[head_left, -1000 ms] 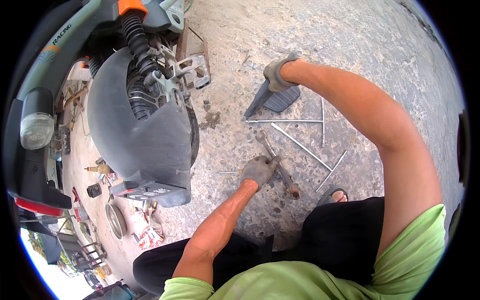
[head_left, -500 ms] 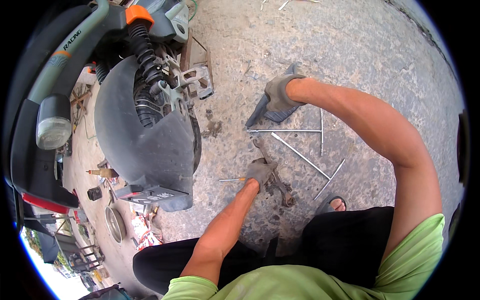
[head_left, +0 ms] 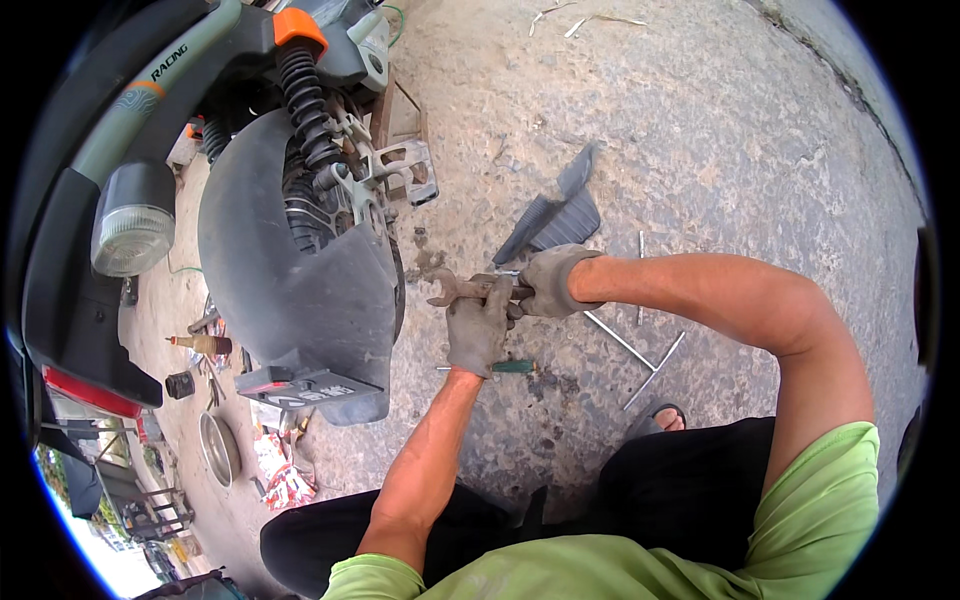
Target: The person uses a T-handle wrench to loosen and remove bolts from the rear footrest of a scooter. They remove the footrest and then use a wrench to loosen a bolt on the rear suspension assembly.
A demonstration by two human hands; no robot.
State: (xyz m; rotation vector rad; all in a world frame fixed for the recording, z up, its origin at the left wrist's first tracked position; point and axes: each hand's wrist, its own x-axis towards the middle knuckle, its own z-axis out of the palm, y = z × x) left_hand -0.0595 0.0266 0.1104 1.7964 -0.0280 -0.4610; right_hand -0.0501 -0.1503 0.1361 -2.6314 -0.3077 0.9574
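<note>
A rusty open-ended wrench [head_left: 445, 288] is held level above the concrete, its open jaw pointing toward the scooter. My left hand [head_left: 478, 330], in a dirty grey glove, is closed around its shank. The gloved right hand [head_left: 553, 283] closes at the wrench's other end, which its fingers mostly hide. Below them a screwdriver [head_left: 515, 367] with a green handle lies on the ground, its shaft partly behind my left wrist. Two T-handle wrenches [head_left: 652, 370] lie to the right, partly covered by my right hand and forearm. A ribbed dark grey plastic piece [head_left: 565, 222] rests just beyond my hands.
On the left stands a scooter with a grey rear fender [head_left: 290, 250], a black coil shock absorber [head_left: 308, 110] and a clear turn signal [head_left: 133, 240]. A round metal pan [head_left: 219, 450] and a red-and-white bag [head_left: 283, 470] lie at lower left. My sandalled foot [head_left: 668, 418] is at right.
My left hand has lifted the wrench off the ground, up and leftward. The right hand has left the plastic piece and come down to the wrench. The screwdriver's green handle is now uncovered.
</note>
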